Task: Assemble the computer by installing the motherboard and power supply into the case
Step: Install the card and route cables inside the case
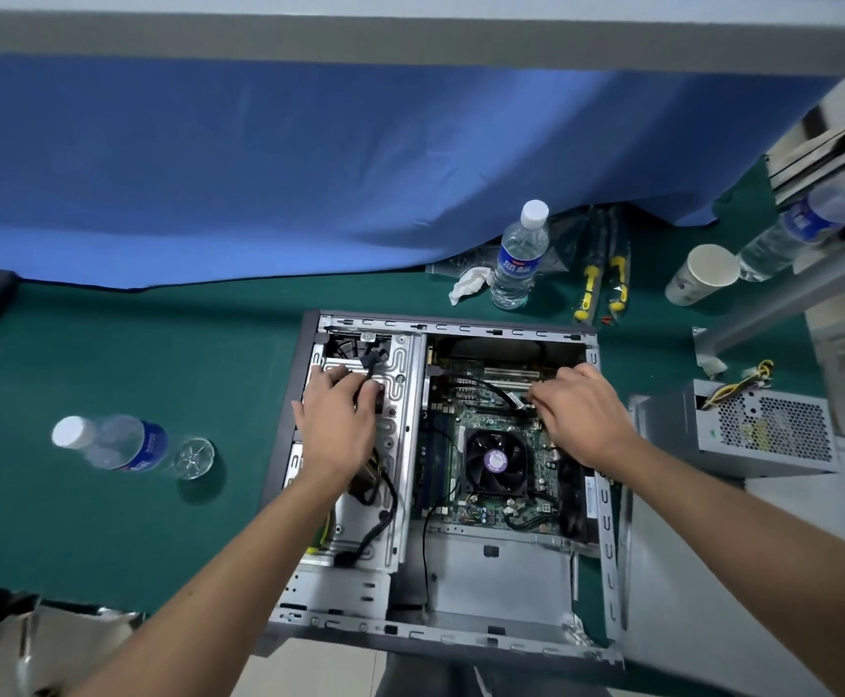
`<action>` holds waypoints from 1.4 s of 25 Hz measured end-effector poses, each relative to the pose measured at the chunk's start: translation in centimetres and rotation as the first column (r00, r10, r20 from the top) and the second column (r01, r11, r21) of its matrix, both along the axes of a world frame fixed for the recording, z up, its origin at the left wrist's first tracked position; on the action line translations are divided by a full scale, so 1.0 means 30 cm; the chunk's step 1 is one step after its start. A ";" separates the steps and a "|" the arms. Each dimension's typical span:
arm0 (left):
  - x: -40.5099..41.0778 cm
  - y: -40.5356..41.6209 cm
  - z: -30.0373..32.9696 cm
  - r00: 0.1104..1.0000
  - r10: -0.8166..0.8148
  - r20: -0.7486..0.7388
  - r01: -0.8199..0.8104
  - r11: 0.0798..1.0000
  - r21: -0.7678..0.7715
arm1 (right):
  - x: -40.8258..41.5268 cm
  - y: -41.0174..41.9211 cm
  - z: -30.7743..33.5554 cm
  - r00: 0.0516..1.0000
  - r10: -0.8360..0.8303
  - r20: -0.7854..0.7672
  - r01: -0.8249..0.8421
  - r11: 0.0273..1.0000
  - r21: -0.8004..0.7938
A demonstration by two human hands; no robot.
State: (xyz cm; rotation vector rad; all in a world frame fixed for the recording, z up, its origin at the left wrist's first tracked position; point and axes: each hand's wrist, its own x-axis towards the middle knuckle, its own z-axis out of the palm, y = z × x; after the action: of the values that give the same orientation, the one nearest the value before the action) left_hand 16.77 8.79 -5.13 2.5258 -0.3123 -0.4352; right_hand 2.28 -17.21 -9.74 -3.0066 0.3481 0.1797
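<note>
An open grey computer case (491,576) lies flat on the green table. The green motherboard (498,420), with a black fan cooler (496,462), sits inside its right half. My left hand (335,425) rests over the silver drive cage (400,374) and grips a black cable connector (378,394). My right hand (581,415) reaches over the motherboard's upper right, its fingertips pinching at a black cable (503,392) near the slots. The grey power supply (757,427) with its yellow and black wires stands outside the case, to the right.
A water bottle (518,256) stands behind the case beside a crumpled tissue (471,281) and yellow-handled screwdrivers (601,284). Another bottle (114,442) lies on the left. A paper cup (702,274) and a third bottle (792,233) lie at the right. Blue cloth (310,168) hangs behind.
</note>
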 end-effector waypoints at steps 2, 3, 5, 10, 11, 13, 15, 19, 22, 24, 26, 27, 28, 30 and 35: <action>0.006 0.011 0.027 0.999 0.043 0.002 -0.042 0.988 -0.151 | 0.009 -0.003 0.004 1.000 -0.006 -0.004 0.006 1.000 -0.009; 0.003 0.019 0.047 0.998 0.055 -0.007 -0.055 0.973 -0.226 | 0.013 -0.004 0.005 1.000 -0.003 -0.011 0.003 1.000 -0.020; -0.008 0.033 0.089 0.993 0.080 -0.089 -0.107 0.925 -0.365 | 0.009 0.001 0.008 1.000 -0.003 -0.023 0.002 1.000 -0.030; 0.027 0.035 0.164 0.917 0.140 -0.373 -0.346 0.745 -0.570 | 0.011 -0.009 -0.010 1.000 -0.014 -0.017 0.014 0.999 -0.048; 0.043 0.026 0.175 0.890 0.158 -0.429 -0.406 0.702 -0.585 | 0.019 -0.016 -0.012 1.000 -0.017 -0.026 0.015 0.998 -0.064; 0.042 0.019 0.202 0.813 0.174 -0.556 -0.534 0.605 -0.591 | 0.014 -0.015 -0.007 0.996 -0.001 -0.084 -0.005 0.997 -0.073; 0.042 0.011 0.236 0.761 0.114 -0.638 -0.605 0.478 -0.636 | 0.007 0.001 0.017 0.996 0.011 -0.085 -0.016 0.998 -0.058; 0.046 0.030 0.284 0.739 -0.020 -0.674 -0.638 0.300 -0.709 | 0.015 0.139 0.155 0.981 -0.173 0.088 0.135 0.934 0.329; 0.040 0.035 0.305 0.737 -0.092 -0.670 -0.643 0.212 -0.736 | 0.029 0.320 0.314 0.966 -0.256 0.040 0.105 0.529 0.842; 0.026 0.023 0.327 0.729 -0.131 -0.672 -0.652 0.168 -0.739 | 0.040 0.389 0.367 0.992 -0.121 -0.017 0.084 0.572 0.816; 0.020 0.025 0.350 0.728 -0.162 -0.666 -0.650 0.147 -0.746 | 0.071 0.404 0.392 0.990 -0.142 -0.016 0.108 0.666 0.738; 0.019 0.035 0.358 0.732 -0.163 -0.661 -0.641 0.163 -0.750 | 0.081 0.403 0.404 0.977 -0.211 0.011 0.135 0.663 0.736; 0.019 0.051 0.364 0.738 -0.155 -0.657 -0.630 0.193 -0.752 | 0.083 0.401 0.413 0.962 -0.268 0.047 0.151 0.670 0.727; 0.029 0.088 0.367 0.742 -0.136 -0.656 -0.616 0.246 -0.748 | 0.088 0.385 0.432 0.944 -0.312 0.109 0.159 0.718 0.677; 0.051 0.143 0.392 0.691 -0.155 -0.706 -0.655 0.279 -0.702 | 0.105 0.341 0.474 0.884 -0.418 0.210 0.213 0.760 0.615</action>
State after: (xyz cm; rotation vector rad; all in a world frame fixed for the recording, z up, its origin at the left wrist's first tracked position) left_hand 18.29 13.07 6.64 1.0257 0.1814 -0.7117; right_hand 5.44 -6.98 4.47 -2.2671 0.6336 -0.2252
